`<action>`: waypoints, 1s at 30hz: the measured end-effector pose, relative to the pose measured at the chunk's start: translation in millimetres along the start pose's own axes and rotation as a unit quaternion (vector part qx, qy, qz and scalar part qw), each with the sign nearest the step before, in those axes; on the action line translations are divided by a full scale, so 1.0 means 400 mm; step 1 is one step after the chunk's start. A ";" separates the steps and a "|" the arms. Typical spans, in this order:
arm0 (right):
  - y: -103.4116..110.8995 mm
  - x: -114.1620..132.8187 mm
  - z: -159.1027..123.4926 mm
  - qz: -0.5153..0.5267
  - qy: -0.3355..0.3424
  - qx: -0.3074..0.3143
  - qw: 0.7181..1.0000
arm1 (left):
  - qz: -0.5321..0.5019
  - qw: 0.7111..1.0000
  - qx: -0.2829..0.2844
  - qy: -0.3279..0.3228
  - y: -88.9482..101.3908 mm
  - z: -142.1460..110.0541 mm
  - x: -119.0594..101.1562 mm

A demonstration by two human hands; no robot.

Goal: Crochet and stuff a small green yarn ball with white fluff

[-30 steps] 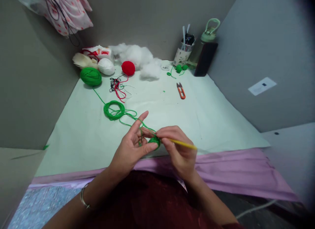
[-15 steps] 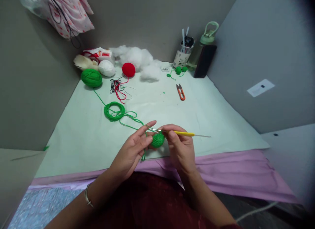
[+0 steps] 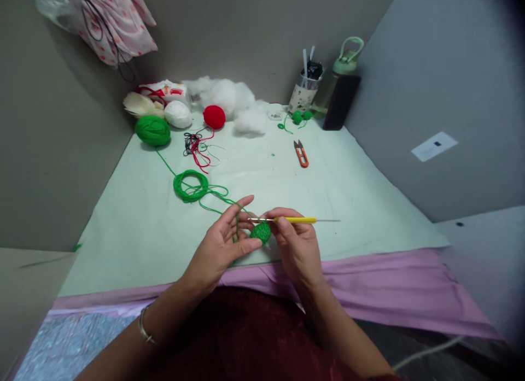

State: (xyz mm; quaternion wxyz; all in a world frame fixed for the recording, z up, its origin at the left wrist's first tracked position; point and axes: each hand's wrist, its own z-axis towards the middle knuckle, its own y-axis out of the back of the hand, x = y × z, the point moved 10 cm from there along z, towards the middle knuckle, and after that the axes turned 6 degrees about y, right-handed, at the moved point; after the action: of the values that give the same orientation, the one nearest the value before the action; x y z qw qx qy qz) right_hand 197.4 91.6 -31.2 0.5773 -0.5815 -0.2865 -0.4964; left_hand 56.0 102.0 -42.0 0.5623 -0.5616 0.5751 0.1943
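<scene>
Between thumb and fingers, my left hand (image 3: 219, 247) holds a small rounded green crochet piece (image 3: 261, 233). Its index finger is raised, with green yarn (image 3: 243, 207) running over it. My right hand (image 3: 298, 247) grips a crochet hook (image 3: 301, 220) by its yellow handle, the metal tip pointing left across the top of the piece. Green stitches or loops sit on the hook's shaft near the right fingertips. From the left hand the yarn leads back to a loose green coil (image 3: 190, 185) and on to a green ball of yarn (image 3: 152, 130).
Orange thread snips (image 3: 301, 153) lie right of centre. Behind are white stuffing (image 3: 229, 97), a red yarn ball (image 3: 214, 116), a white ball (image 3: 178, 113), small green crochet pieces (image 3: 297, 117), a pen cup (image 3: 304, 94), a bottle (image 3: 344, 64) and a dark phone-like slab (image 3: 342, 102). Partition walls enclose the table.
The hook has shifted left and levelled out, its tip now reaching past the green piece. The left thumb has moved down onto the piece, which has turned and shifted slightly left.
</scene>
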 end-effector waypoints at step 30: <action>-0.011 0.038 0.008 0.027 -0.001 0.032 0.999 | -0.184 0.976 0.082 0.083 -0.041 -0.007 0.002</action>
State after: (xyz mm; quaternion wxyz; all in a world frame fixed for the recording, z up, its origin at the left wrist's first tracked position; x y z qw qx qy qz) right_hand 199.7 91.8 -15.2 0.6083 -0.5708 -0.2870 -0.4710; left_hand 69.2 94.4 -35.2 0.5824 -0.6240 0.5210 -0.0076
